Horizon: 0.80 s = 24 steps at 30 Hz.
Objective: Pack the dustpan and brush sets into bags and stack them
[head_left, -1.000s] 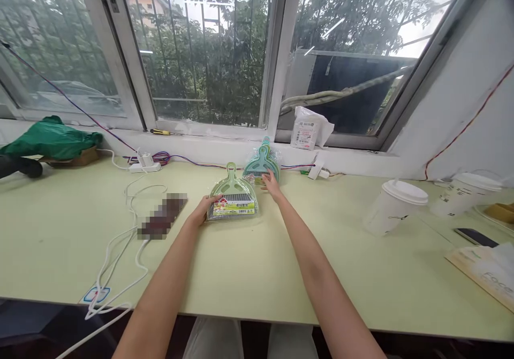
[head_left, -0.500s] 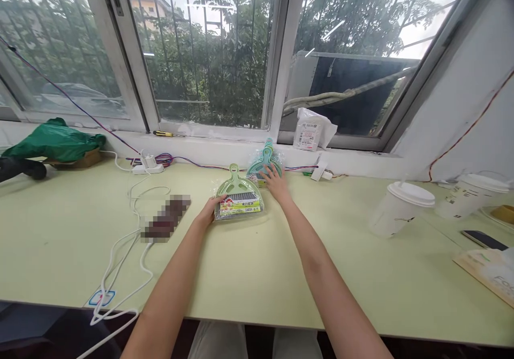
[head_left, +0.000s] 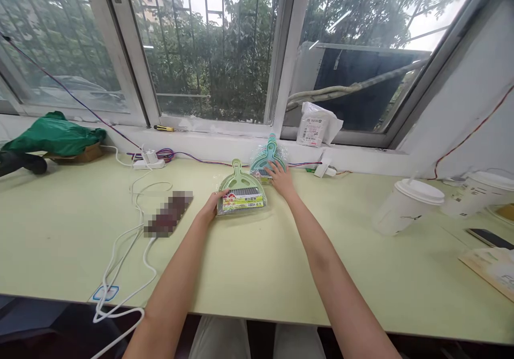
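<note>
At the far left, a green plastic bag (head_left: 56, 133) lies over a cardboard box (head_left: 86, 154) on the pale green worktop (head_left: 249, 268). A small blue-bordered sticker (head_left: 105, 293) sits at the front edge, its writing too small to read, beneath white cables leading up to a pixelated phone (head_left: 168, 214). Behind it is a white power strip (head_left: 155, 163); a yellow-and-black screwdriver (head_left: 164, 128) rests on the sill. The left hand (head_left: 209, 207) grasps the left edge of a clear-wrapped green dustpan-and-brush set (head_left: 243, 182), thumb on top, at the middle of the worktop. Its label (head_left: 243, 202) — yellow, green and white — carries dark characters too blurred to read surely. Just behind, to the right, a stack of blue-green dustpan sets (head_left: 270, 158) stands near the wall; the right hand (head_left: 282, 180) touches it, fingers spread and unclenched. Farther right come a white packet (head_left: 313, 126) with red and black print, two lidded paper cups (head_left: 405, 209), a dark phone (head_left: 490, 237) and a tissue pack (head_left: 492, 265), its lettering cut off.
</note>
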Tool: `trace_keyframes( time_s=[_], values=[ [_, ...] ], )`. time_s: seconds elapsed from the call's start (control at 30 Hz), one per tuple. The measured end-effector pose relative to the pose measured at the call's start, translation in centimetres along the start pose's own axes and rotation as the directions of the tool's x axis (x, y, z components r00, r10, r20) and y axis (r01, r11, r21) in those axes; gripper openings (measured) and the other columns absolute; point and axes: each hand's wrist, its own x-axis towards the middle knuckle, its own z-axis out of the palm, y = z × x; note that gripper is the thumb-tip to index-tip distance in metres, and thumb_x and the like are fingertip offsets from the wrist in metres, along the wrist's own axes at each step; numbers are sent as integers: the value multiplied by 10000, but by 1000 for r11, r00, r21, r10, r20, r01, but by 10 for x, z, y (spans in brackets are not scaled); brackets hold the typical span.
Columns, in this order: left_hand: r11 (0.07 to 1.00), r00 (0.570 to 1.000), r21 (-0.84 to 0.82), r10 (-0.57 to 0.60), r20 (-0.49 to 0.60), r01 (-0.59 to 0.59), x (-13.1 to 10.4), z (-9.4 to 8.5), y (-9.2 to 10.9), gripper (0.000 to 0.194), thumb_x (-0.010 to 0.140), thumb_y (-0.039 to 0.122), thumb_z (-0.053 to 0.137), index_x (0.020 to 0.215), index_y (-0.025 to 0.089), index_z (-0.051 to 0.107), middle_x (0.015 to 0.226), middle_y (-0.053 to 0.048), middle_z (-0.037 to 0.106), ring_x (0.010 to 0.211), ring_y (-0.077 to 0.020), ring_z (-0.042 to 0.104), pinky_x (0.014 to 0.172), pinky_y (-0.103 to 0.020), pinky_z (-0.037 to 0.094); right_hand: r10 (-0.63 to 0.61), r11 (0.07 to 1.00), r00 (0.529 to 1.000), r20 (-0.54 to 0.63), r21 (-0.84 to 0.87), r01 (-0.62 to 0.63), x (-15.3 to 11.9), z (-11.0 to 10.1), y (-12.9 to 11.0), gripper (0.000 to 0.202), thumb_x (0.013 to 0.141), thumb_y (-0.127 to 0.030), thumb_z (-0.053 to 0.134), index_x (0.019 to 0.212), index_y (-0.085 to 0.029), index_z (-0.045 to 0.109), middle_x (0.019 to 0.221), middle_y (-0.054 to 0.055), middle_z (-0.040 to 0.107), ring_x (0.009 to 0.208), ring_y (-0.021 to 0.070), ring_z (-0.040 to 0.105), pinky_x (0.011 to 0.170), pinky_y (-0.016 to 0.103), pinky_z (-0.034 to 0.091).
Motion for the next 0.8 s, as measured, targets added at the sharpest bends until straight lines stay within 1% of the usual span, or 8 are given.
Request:
trace_keyframes(
  time_s=[0.13, 0.27, 0.37, 0.47, 0.57, 0.7, 0.8],
  values=[
    [1000, 1000, -3, -21, -3, 21, -1, 4, 4, 385, 758, 347, 669, 1063, 112, 655, 826, -132, 739, 768, -277, 717, 693, -354, 594, 23, 1000, 1000, -9, 1, -23, -2, -6, -4, 557, 900, -196, 410, 1450, -255, 342, 1580, 43, 183, 1454, 273, 121, 1131, 621, 123],
    [1000, 1000, -14, -19, -14, 19, -7, 10, 7, 385, 771, 324, 643, 1086, 104, 650, 829, -122, 741, 734, -252, 718, 700, -343, 597, -1, 1000, 1000, 31, -16, 1, -6, -12, -2, 576, 877, -128, 414, 1434, -268, 367, 1577, 39, 196, 1461, 272, 100, 1122, 648, 93],
    [1000, 1000, -2, -10, -24, 10, -14, 13, 10, 370, 781, 321, 627, 1094, 125, 656, 841, -118, 742, 747, -251, 718, 716, -342, 595, 28, 1000, 998, 55, -16, -27, -8, -14, 3, 574, 868, -139, 445, 1421, -281, 385, 1571, 45, 216, 1456, 297, 120, 1096, 688, 107],
    [1000, 1000, 5, 3, -18, -3, -18, 13, 11, 383, 772, 312, 639, 1109, 132, 653, 843, -119, 741, 775, -262, 717, 726, -345, 590, 33, 999, 997, 68, -14, -32, -9, -14, 9, 575, 868, -146, 443, 1420, -294, 382, 1563, 44, 237, 1451, 299, 145, 1084, 698, 124],
    [1000, 1000, -11, 14, -10, -14, -16, 12, 11, 420, 756, 307, 667, 1132, 122, 640, 820, -122, 737, 759, -265, 716, 718, -345, 590, 19, 1000, 998, 66, -21, -18, -8, -13, 12, 573, 869, -134, 418, 1419, -287, 385, 1557, 42, 253, 1448, 289, 165, 1090, 690, 117],
    [999, 999, -31, -16, -34, 15, -9, 9, 9, 435, 765, 291, 659, 1157, 105, 624, 791, -129, 731, 740, -266, 715, 726, -361, 588, 4, 1000, 998, 60, -17, -2, -9, -11, 14, 555, 868, -162, 434, 1413, -256, 401, 1549, 62, 273, 1442, 302, 176, 1092, 686, 109],
    [999, 999, -22, -31, -35, 30, -5, 6, 8, 453, 775, 310, 651, 1183, 117, 608, 817, -127, 733, 752, -269, 715, 738, -375, 587, 5, 1000, 999, 51, -6, -4, -9, -14, 13, 536, 867, -184, 448, 1400, -240, 420, 1545, 73, 284, 1439, 312, 175, 1093, 681, 99]
  ],
)
